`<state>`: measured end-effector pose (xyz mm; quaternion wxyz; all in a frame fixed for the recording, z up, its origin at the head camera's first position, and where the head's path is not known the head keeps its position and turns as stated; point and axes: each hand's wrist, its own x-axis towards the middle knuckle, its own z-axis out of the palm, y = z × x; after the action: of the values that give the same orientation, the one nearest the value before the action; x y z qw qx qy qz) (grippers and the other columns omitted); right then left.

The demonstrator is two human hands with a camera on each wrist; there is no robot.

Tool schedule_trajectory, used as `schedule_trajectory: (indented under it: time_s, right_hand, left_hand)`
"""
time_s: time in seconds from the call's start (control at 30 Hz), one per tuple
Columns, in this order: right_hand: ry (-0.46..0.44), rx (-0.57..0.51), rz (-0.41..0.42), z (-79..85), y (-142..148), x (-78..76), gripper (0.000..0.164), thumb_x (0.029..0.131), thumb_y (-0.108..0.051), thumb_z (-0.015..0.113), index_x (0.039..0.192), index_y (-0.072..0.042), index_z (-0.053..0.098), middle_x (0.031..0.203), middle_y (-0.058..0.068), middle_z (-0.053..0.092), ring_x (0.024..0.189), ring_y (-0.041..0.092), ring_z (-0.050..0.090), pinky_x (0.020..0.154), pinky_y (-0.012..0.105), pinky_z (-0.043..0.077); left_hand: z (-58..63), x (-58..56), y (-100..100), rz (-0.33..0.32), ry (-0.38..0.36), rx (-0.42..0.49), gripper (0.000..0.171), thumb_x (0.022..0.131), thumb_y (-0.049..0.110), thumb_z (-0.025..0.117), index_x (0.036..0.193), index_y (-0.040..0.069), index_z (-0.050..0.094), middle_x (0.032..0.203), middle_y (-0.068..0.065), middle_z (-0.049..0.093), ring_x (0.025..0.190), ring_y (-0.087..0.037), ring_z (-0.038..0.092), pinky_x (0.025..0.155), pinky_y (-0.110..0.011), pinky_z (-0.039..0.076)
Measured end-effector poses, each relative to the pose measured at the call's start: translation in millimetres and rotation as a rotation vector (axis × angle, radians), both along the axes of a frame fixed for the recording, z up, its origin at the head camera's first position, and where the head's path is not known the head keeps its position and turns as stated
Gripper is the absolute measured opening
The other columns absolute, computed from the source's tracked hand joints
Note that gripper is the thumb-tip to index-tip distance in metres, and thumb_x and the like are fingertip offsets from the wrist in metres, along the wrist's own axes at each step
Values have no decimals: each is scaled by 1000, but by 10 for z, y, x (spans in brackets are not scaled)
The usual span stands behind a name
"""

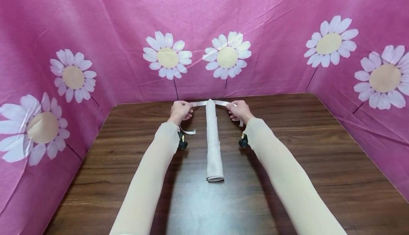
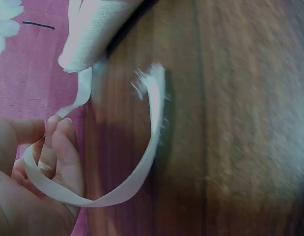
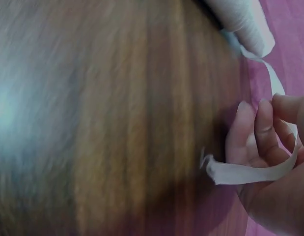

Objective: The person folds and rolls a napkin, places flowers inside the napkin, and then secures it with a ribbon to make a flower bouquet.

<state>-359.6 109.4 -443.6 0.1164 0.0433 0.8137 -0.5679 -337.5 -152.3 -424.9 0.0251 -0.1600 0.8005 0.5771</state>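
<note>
A rolled off-white cloth point(image 1: 213, 142) lies lengthwise on the table, its far end between the two hands. White ribbon point(image 1: 199, 103) runs out to both sides at that far end. On the left, my left hand point(image 1: 180, 111) pinches the ribbon between thumb and fingers; the frayed tail point(image 2: 154, 103) curls over the wood in the left wrist view. My right hand point(image 1: 240, 111) pinches the ribbon on the other side, and a shorter frayed tail point(image 3: 240, 174) hangs past the palm in the right wrist view. How the ribbon passes at the roll is hidden.
The brown wood-grain table point(image 1: 127, 178) reaches to a pink cloth backdrop point(image 1: 198, 7) with large white daisies, which encloses the back and both sides. Dark wrist cameras point(image 1: 182, 141) hang under the cream sleeves point(image 1: 145, 185).
</note>
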Motion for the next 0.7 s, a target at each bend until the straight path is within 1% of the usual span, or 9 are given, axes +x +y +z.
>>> schedule_trajectory:
  time_s: [0.13,0.23,0.33,0.43,0.53,0.63,0.7]
  right_hand:
    - [25,129,-1,-26,38,-27,32,101,-28,61,117,-1,66,95,14,67,66,16,62,61,31,58]
    - [49,176,5,-19,55,-26,32,100,-30,62,112,-1,68,93,14,68,66,17,62,60,30,57]
    - [59,217,2,-13,84,-8,31,100,-29,63,110,0,69,85,10,68,64,15,61,59,29,57]
    - [45,255,-11,-37,125,-6,30,99,-26,63,111,0,70,76,6,66,60,12,60,57,26,57]
    - [22,274,-22,-75,153,-23,30,97,-24,65,113,1,70,70,1,63,55,9,59,55,24,55]
    - [8,264,-23,-85,162,-14,30,95,-23,67,113,1,70,70,1,62,54,8,58,55,24,55]
    - [0,257,-24,-91,167,2,28,94,-22,68,109,1,71,70,1,62,53,8,59,55,24,56]
  left_hand:
    - [-67,-7,-6,-17,-61,-88,22,97,22,69,106,3,74,79,-7,70,51,-11,59,49,-22,53]
    - [-115,-3,-35,-25,-89,-124,19,98,21,68,105,4,74,78,-5,68,51,-11,59,48,-21,51]
    - [-124,45,-79,-29,-112,-140,19,98,19,66,104,2,72,76,-4,66,51,-10,58,49,-21,52]
    - [-105,106,-117,-45,-131,-122,19,98,16,63,106,-2,67,73,-5,63,50,-9,57,50,-20,52]
    - [-88,149,-145,-53,-143,-63,22,99,12,61,110,-6,63,71,-6,60,49,-9,57,50,-20,53]
    - [-97,175,-175,-33,-147,-15,24,98,9,59,113,-9,62,71,-8,59,47,-8,58,52,-20,54]
    - [-104,192,-195,-30,-152,-8,23,97,6,56,112,-11,61,71,-8,59,46,-8,58,52,-19,54]
